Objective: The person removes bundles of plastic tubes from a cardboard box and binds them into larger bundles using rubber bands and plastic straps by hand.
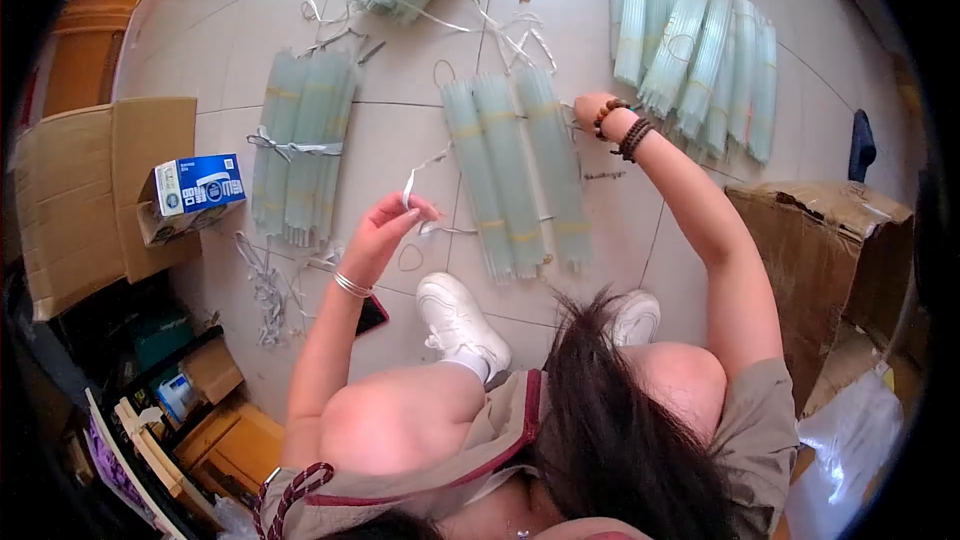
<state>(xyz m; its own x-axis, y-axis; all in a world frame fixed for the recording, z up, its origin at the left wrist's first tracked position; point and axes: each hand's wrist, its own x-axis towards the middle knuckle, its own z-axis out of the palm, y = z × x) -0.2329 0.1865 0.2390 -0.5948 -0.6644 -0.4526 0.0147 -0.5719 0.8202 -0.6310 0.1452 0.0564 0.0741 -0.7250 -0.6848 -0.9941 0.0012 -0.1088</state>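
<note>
Head view, left hand (380,232) pinching white ribbon (411,180); right hand (598,114) beside 3 translucent bundles (510,175), its grip unclear

To the left of your left hand (378,230) you have a blue-and-white box (208,185) beside a brown carton (65,215). Nearer you than that hand, a dark phone-like object (371,314) lies on the tiled floor (400,130). Right of your right hand (594,112) you see a dark blue object (862,146), with a worn cardboard box (815,280) and a whitish plastic bag (850,440) closer to you.
</note>
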